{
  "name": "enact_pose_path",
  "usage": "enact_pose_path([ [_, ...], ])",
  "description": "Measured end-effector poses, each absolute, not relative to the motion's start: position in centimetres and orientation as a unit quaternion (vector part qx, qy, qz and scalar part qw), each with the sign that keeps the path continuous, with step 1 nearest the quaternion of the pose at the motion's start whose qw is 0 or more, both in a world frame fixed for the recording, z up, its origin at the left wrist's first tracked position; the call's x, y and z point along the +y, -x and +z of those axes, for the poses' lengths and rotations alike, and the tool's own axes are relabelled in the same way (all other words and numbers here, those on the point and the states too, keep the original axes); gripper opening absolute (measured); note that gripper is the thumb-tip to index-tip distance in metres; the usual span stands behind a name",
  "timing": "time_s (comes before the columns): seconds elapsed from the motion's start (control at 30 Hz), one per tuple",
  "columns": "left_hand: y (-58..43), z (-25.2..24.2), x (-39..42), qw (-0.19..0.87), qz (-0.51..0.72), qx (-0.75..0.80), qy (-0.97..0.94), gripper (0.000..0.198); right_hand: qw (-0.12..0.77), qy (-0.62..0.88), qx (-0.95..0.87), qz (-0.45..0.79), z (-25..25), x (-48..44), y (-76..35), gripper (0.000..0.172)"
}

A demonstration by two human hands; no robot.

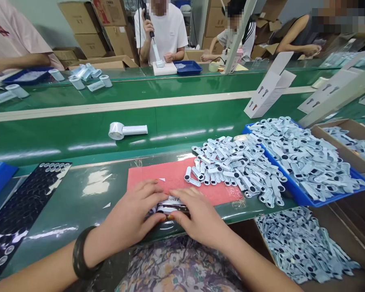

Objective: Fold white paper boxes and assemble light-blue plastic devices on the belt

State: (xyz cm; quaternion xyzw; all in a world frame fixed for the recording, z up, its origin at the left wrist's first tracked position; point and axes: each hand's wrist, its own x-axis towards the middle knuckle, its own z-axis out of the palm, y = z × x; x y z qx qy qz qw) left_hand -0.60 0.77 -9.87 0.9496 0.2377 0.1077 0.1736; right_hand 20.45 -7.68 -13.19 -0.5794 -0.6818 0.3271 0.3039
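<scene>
Near the table's front edge, my left hand (132, 211) and my right hand (197, 215) close on a small pale plastic piece (171, 205) from either side. Printed letters and a dark band show on the piece; my fingers hide its ends, and its exact kind is unclear. My thumbs nearly meet along its near side. Beneath my fingertips lies a pink foam sheet (152, 172). On the sheet's right part, a heap of light-blue plastic pieces (228, 158) with dark round spots spreads out, apart from my right hand.
A blue tray (281, 170) and a cardboard box (337, 219) hold more light-blue pieces at right. A white handheld fan (127, 130) lies on the green conveyor belt (170, 121). A black sheet of round stickers (24, 211) is at left. Several co-workers sit across the belt.
</scene>
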Motion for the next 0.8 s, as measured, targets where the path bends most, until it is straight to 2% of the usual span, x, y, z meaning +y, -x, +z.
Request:
enact_pose_path([
  [0.23, 0.3, -11.3, -1.3, 0.102, 0.13, 0.263, -0.95, 0.024, 0.277, 0.582, -0.715, 0.271, -13.8, -8.1, -19.8, 0.037],
  [0.4, 0.3, -10.9, -0.7, 0.106, 0.111, 0.232, -0.96, 0.033, 0.281, 0.566, -0.727, 0.268, -14.1, -8.2, -20.1, 0.042],
  [0.6, -0.3, -10.6, -0.3, 0.093, 0.092, 0.235, -0.963, 0.027, 0.277, 0.587, -0.729, 0.218, -14.4, -7.9, -19.6, 0.035],
  [0.8, -0.2, -9.9, 0.4, 0.118, 0.087, 0.234, -0.961, 0.03, 0.299, 0.569, -0.722, 0.254, -14.0, -7.6, -20.1, 0.036],
])
